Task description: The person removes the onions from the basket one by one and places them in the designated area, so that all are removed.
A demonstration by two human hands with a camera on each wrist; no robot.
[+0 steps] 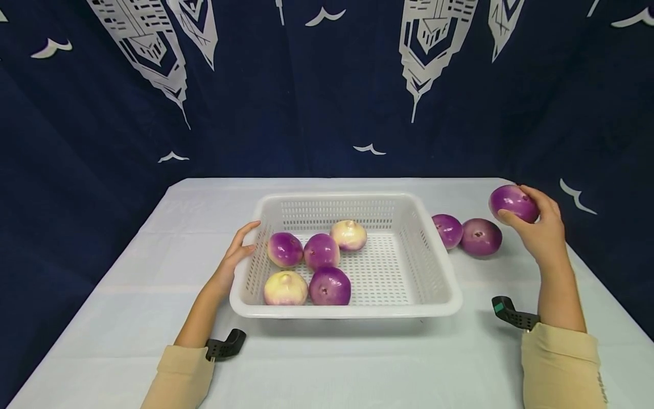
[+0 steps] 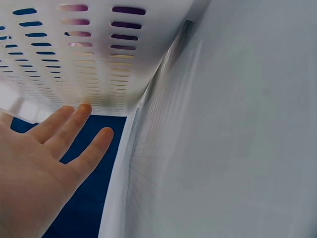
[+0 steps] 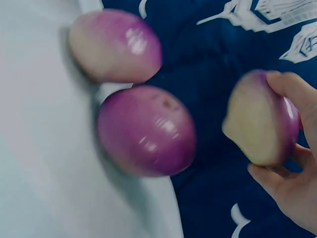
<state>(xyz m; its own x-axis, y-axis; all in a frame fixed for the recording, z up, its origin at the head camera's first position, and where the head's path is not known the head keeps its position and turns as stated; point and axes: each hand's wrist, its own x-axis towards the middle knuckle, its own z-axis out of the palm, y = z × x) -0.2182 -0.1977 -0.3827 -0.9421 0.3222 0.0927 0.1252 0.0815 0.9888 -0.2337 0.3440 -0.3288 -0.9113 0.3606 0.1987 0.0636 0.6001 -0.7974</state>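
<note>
My right hand (image 1: pixel 543 227) holds a purple-and-cream onion (image 1: pixel 513 203) above the table's right side, thumb and fingers pinching it. In the right wrist view that onion (image 3: pixel 262 119) turns its pale end outward. Two more purple onions, a nearer one (image 1: pixel 481 237) and one beside the basket (image 1: pixel 447 231), sit close together on the table. My left hand (image 1: pixel 232 258) is at the left side of a white perforated basket (image 1: pixel 347 311). Its fingers (image 2: pixel 89 151) look straight in the left wrist view. Several onions lie in the basket's left half, some purple side up, others cream side up.
A white cloth covers the table (image 1: pixel 128 318). Behind it hangs a dark blue curtain (image 1: pixel 306 113) with white building and bird prints. Black straps with camera mounts sit on both wrists.
</note>
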